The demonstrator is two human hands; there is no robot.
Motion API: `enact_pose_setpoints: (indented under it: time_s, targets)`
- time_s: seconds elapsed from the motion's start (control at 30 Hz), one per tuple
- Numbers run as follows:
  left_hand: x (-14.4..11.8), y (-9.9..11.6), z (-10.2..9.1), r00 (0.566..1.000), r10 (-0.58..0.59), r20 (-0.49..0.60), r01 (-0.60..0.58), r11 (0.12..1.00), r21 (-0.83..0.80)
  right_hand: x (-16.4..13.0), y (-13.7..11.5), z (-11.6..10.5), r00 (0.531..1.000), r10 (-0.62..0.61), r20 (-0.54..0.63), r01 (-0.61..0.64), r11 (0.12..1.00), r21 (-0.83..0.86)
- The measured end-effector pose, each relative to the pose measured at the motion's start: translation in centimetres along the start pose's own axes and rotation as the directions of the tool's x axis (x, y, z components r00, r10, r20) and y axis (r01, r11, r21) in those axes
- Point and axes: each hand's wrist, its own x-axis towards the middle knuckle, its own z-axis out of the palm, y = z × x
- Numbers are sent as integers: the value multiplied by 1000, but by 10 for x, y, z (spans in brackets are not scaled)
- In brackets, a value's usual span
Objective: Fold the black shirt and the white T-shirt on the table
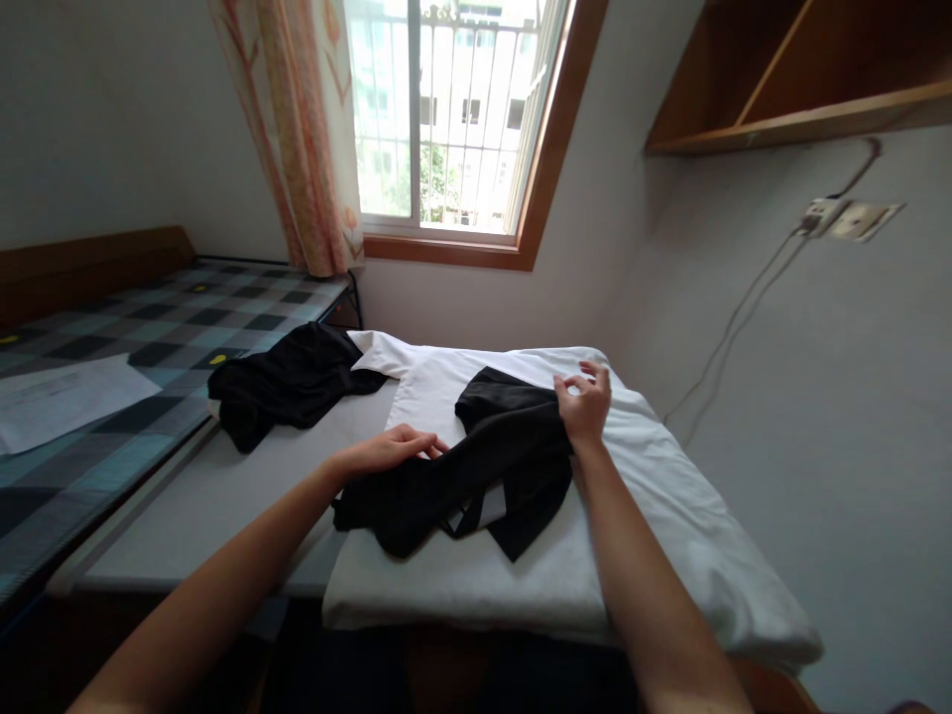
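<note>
A black garment [483, 456] lies crumpled on a white cloth [654, 506] that covers the right part of a grey table [223, 496]. My left hand [391, 448] rests flat on the garment's left end, fingers together and pointing right. My right hand [584, 402] grips the garment's upper right edge with fingers curled over it. A second black garment [287, 382] lies bunched at the table's far left, touched by neither hand.
A bed with a blue-and-black checked cover [149, 327] runs along the left, with a white sheet of paper [59, 397] on it. Behind are a barred window [446, 109] and a patterned curtain [297, 129]. On the right wall hang a wooden shelf [788, 89] and a socket [848, 216] with a cable.
</note>
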Motion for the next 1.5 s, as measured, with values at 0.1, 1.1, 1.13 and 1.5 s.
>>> enact_pose_setpoints:
  time_s: [0.1, 1.1, 1.13, 1.5]
  targets:
    - [1, -2, 1, 998, 36, 46, -39, 997, 68, -5, -14, 14, 944, -156, 292, 141, 987, 72]
    - [-24, -3, -57, 570, 449, -688, 251, 702, 666, -10, -17, 20, 993, 2, 118, -28, 976, 217]
    - [-25, -5, -60, 680, 329, -655, 290, 699, 653, -12, -12, 23, 977, -11, 212, -27, 985, 173]
    - [-19, -18, -54, 805, -152, -573, 552, 547, 629, -26, 18, 40, 878, 198, 435, -138, 976, -167]
